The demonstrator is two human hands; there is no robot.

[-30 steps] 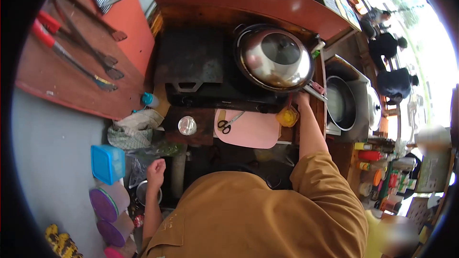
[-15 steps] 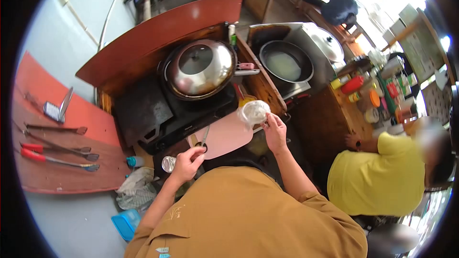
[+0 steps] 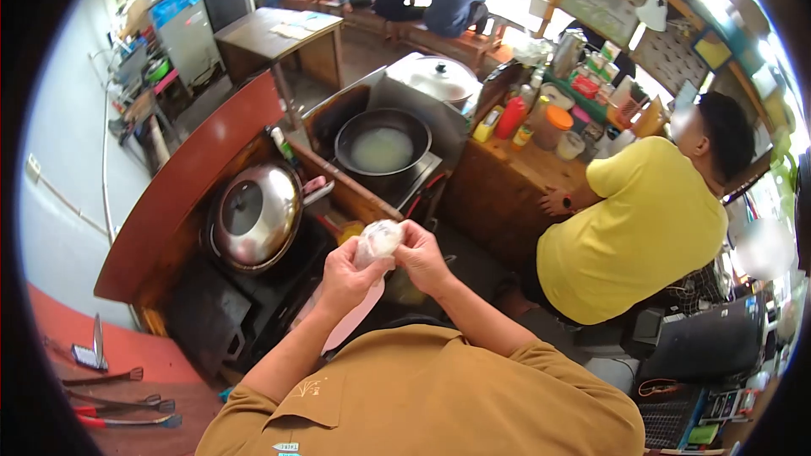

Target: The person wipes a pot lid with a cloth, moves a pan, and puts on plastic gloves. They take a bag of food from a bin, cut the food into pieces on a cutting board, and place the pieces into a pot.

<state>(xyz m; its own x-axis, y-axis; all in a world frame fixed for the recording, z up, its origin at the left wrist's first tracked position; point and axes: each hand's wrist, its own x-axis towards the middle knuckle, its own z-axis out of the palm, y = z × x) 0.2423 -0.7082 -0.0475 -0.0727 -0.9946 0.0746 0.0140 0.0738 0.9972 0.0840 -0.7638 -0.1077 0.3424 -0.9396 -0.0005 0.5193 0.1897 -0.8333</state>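
A small clear plastic bag with whitish contents point(image 3: 380, 239) is held up in front of my chest. My left hand point(image 3: 351, 277) grips its lower left side, fingers closed round it. On the bag's right side, my right hand point(image 3: 421, 259) pinches the plastic. Below my hands lies a pink board point(image 3: 357, 319), partly hidden by my left forearm. Beyond them a dark pan point(image 3: 383, 142) with pale liquid sits on a stove. To the left, a domed metal lid point(image 3: 258, 213) covers a wok.
A person in a yellow shirt point(image 3: 638, 228) stands at the right, one hand on a wooden counter point(image 3: 541, 171) with bottles and jars. A red-brown panel point(image 3: 190, 190) rises behind the left stove. Tongs point(image 3: 127, 419) hang lower left. Several people sit at the back.
My view has turned to the right. My left hand has come up from near the scissors on the pink board and taken hold of the bag, joining my right hand.
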